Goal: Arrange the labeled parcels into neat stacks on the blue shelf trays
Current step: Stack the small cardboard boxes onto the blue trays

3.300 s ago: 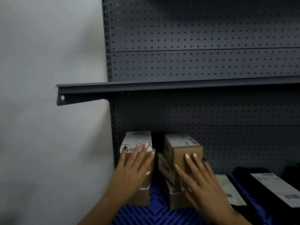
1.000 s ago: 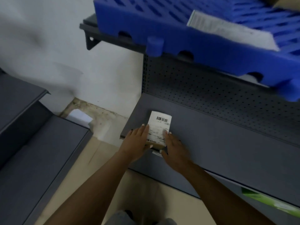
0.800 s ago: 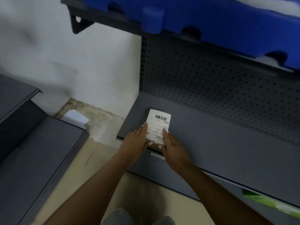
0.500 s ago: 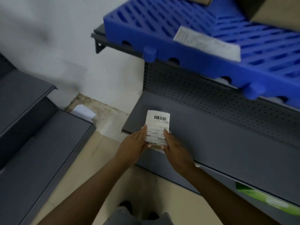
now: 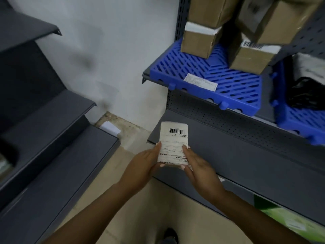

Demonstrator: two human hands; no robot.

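A small parcel with a white barcode label [image 5: 173, 140] is held between my left hand [image 5: 143, 167] and my right hand [image 5: 197, 166], above the front left corner of the lower grey shelf [image 5: 246, 155]. Each hand grips one side of it. Higher up, a blue slatted tray [image 5: 233, 88] carries two stacks of brown boxes, the left stack [image 5: 200, 32] and the right stack [image 5: 255, 43], with a loose white label [image 5: 200, 81] lying flat near the tray's front edge. A second blue tray [image 5: 302, 120] to the right carries a black bag [image 5: 309, 92].
A white wall [image 5: 114, 50] stands to the left of the shelving. More grey shelves [image 5: 44, 138] step down at the far left. A white paper [image 5: 110, 128] lies on the floor by the wall. A green package [image 5: 290, 221] sits on the bottom shelf at right.
Both hands left the box stacks on the blue tray, took the labelled parcel from the lower shelf and lifted it. The view has tilted up, showing the stacks again.
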